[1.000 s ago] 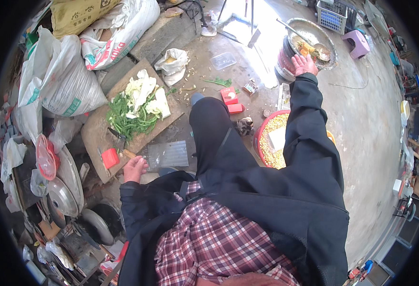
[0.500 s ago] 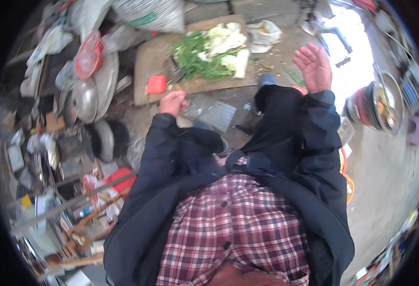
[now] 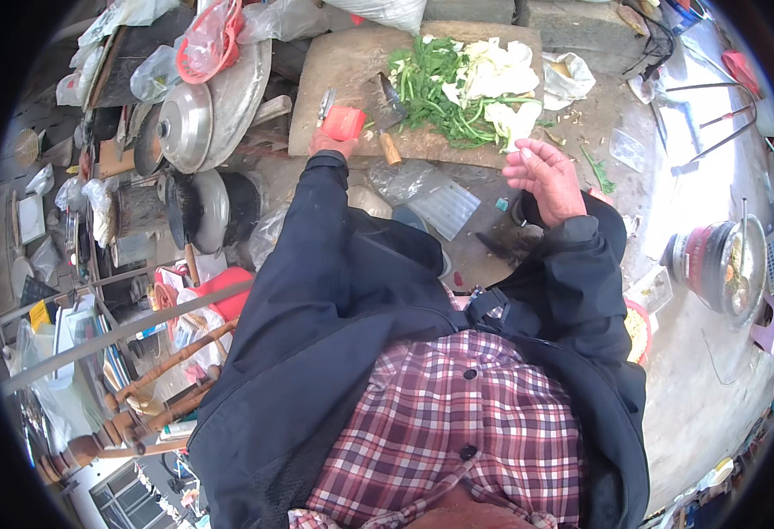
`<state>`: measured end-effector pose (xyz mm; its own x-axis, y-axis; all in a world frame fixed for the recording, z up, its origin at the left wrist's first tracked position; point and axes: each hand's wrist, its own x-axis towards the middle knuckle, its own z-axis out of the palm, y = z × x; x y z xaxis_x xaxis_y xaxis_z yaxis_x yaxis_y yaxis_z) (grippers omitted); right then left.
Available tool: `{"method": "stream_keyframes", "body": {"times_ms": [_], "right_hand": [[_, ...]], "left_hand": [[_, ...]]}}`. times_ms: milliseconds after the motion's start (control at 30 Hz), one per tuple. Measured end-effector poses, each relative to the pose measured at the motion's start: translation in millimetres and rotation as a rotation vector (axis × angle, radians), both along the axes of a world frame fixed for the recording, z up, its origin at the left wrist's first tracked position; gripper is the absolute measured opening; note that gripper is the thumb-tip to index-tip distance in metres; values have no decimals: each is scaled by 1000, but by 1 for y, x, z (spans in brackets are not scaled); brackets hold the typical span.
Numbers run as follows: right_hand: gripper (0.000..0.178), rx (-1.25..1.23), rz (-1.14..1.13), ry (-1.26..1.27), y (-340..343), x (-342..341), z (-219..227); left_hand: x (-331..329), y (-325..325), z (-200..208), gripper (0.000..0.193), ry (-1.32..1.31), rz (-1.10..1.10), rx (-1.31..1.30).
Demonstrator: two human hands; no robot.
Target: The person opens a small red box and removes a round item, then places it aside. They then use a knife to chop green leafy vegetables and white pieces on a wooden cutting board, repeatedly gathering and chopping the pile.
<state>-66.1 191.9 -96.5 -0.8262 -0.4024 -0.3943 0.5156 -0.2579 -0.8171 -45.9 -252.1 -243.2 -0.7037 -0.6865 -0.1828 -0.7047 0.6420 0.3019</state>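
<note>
My left hand (image 3: 331, 144) is at the near left edge of a wooden board (image 3: 330, 66), its fingers closed around the near side of a small red boxy object (image 3: 345, 123). A narrow metal piece (image 3: 326, 104) sticks up beside that object; I cannot tell if they are joined. To its right lies a cleaver (image 3: 383, 101), dark-bladed, its wooden handle (image 3: 390, 148) pointing toward me. Chopped leafy greens (image 3: 427, 93) and pale cabbage leaves (image 3: 500, 70) are heaped on the board. My right hand (image 3: 549, 179) hovers off the board's near right corner, open, palm partly up, fingertips close to a pale leaf.
A white plastic bag (image 3: 568, 81) sits right of the board. Clear plastic sheeting (image 3: 444, 198) lies on the ground before me. At far right stands a round stove with a pan (image 3: 731, 269). Pot lids (image 3: 184, 128), a red basket (image 3: 209, 44) and clutter fill the left side.
My left hand has moved forward from beside the red object onto it. My right hand has come lower and inward, toward the pale leaf. The view has shifted, so the board appears farther right.
</note>
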Motion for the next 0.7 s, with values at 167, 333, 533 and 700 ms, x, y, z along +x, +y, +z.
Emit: {"method": "stream_keyframes", "body": {"times_ms": [167,333,533,700], "right_hand": [[33,56,44,-6,-1,1,-3],[32,78,97,-7,-6,2,-3],[34,89,143,-34,-19,-1,-8],[52,7,238,-118,-42,11,-13]], "left_hand": [[-16,-8,-22,79,-73,-12,-100],[-17,-15,-34,78,-14,-99,-8],[-9,17,17,78,218,-254,329],[25,103,106,90,208,-451,743]]}}
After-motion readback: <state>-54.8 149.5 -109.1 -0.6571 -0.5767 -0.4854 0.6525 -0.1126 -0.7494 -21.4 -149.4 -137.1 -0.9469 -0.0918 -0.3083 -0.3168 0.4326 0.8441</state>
